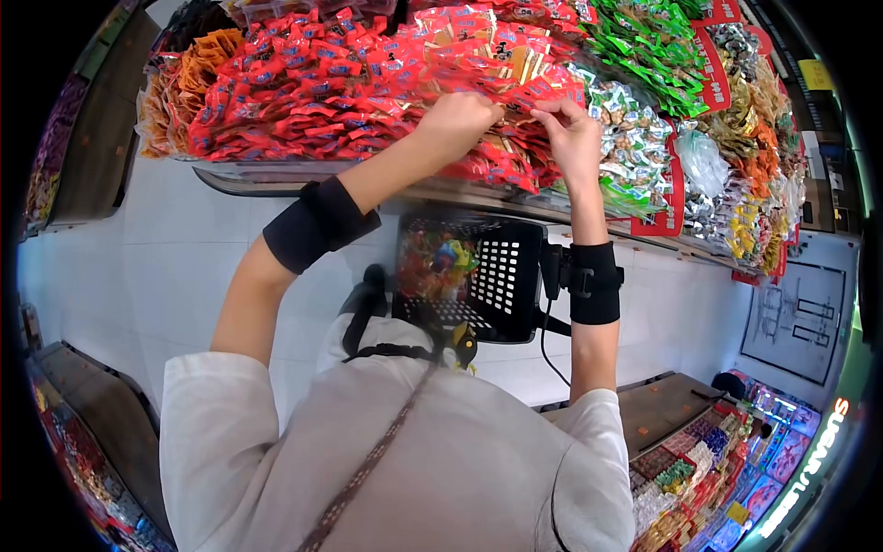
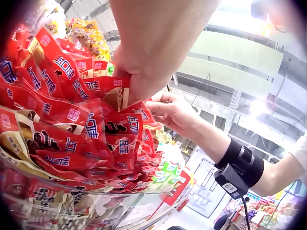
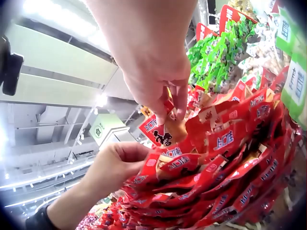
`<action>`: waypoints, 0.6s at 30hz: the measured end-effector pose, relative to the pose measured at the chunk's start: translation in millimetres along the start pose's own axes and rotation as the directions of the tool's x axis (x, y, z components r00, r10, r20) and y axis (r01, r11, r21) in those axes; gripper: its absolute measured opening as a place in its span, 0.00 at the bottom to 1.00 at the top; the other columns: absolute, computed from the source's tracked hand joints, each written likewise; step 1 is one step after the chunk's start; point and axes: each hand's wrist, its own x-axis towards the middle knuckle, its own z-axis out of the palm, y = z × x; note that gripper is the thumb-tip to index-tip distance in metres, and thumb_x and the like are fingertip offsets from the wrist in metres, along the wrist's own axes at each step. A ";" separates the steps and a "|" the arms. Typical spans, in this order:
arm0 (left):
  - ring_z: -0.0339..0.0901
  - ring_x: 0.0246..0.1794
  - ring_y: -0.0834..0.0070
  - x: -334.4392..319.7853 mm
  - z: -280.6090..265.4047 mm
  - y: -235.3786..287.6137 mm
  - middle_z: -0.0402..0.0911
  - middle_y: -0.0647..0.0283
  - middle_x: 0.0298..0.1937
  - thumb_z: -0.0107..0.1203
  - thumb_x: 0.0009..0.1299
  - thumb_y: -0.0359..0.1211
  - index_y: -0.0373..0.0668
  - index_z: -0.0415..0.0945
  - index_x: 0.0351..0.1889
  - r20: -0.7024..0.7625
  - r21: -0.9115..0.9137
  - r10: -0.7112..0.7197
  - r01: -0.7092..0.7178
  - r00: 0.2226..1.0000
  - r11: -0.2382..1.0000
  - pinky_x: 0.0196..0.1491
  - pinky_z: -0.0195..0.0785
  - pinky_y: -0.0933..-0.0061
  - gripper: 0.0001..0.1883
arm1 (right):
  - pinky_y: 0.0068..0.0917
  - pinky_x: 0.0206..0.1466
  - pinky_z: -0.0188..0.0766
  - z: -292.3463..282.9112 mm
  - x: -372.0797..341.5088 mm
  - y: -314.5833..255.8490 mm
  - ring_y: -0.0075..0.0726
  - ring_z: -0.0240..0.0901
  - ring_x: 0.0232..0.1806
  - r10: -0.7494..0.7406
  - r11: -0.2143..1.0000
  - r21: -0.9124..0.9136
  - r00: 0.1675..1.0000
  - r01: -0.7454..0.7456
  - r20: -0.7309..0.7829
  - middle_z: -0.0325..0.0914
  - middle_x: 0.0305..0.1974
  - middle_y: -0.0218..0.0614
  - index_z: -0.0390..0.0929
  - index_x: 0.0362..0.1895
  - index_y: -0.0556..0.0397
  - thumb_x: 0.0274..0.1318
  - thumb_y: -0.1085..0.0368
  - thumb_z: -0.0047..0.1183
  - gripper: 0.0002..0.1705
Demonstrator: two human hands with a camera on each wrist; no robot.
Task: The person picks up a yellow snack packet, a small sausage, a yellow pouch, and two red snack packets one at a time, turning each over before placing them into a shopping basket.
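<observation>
Both hands work over a heaped display of red snack packets (image 1: 313, 101). My right hand (image 3: 158, 81) pinches a red snack packet (image 3: 154, 133) with a tan and black-lettered window between thumb and fingers. Opposite it, my left hand (image 3: 115, 165) pinches the edge of another red snack packet (image 3: 165, 165) at the top of the pile. In the head view the left hand (image 1: 460, 124) and right hand (image 1: 572, 138) are close together, with the knuckles facing up. Part of the left fingers is hidden behind the hand in the left wrist view.
Green packets (image 1: 635, 51) and white-and-green packets (image 1: 625, 129) lie to the right of the red ones, orange packets (image 1: 175, 101) to the left. Below the counter edge is a black shopping basket (image 1: 520, 276) with colourful goods inside. White tiled floor (image 1: 202, 258) surrounds it.
</observation>
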 end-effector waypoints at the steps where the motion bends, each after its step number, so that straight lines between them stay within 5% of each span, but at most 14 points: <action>1: 0.75 0.33 0.60 0.4 0.2 -0.5 0.75 0.57 0.28 0.49 0.54 0.26 0.38 0.69 0.29 0.005 0.002 -0.003 0.003 1.000 1.000 0.31 0.70 0.62 0.05 | 0.24 0.30 0.69 2.6 0.1 -0.5 0.31 0.76 0.25 0.014 0.999 -0.034 1.000 -0.014 -0.002 0.78 0.25 0.40 0.78 0.28 0.57 0.44 0.69 0.57 0.05; 5: 0.75 0.32 0.60 0.7 2.3 -1.7 0.75 0.57 0.28 0.48 0.54 0.26 0.38 0.69 0.29 0.019 0.007 -0.011 0.011 1.000 1.000 0.31 0.70 0.62 0.05 | 0.26 0.30 0.68 5.6 8.4 -2.3 0.35 0.76 0.25 0.054 0.994 -0.103 0.997 -0.048 0.049 0.77 0.23 0.42 0.78 0.27 0.56 0.42 0.69 0.57 0.05; 8: 0.75 0.32 0.59 0.5 5.2 -4.1 0.75 0.58 0.28 0.49 0.54 0.27 0.39 0.69 0.28 0.005 -0.007 -0.009 0.009 1.000 1.000 0.31 0.69 0.63 0.04 | 0.20 0.30 0.67 7.6 8.7 -6.0 0.21 0.72 0.24 0.086 0.981 -0.181 0.992 -0.068 0.094 0.78 0.22 0.36 0.77 0.27 0.59 0.45 0.70 0.56 0.05; 18: 0.74 0.31 0.56 18.5 -8.6 -18.1 0.76 0.53 0.25 0.52 0.56 0.30 0.40 0.76 0.29 -0.052 -0.177 -0.189 0.177 0.981 0.968 0.35 0.67 0.60 0.06 | 0.20 0.29 0.67 11.8 14.3 5.7 0.23 0.73 0.25 0.138 0.983 -0.142 0.977 -0.115 0.166 0.78 0.23 0.38 0.77 0.28 0.60 0.45 0.72 0.55 0.04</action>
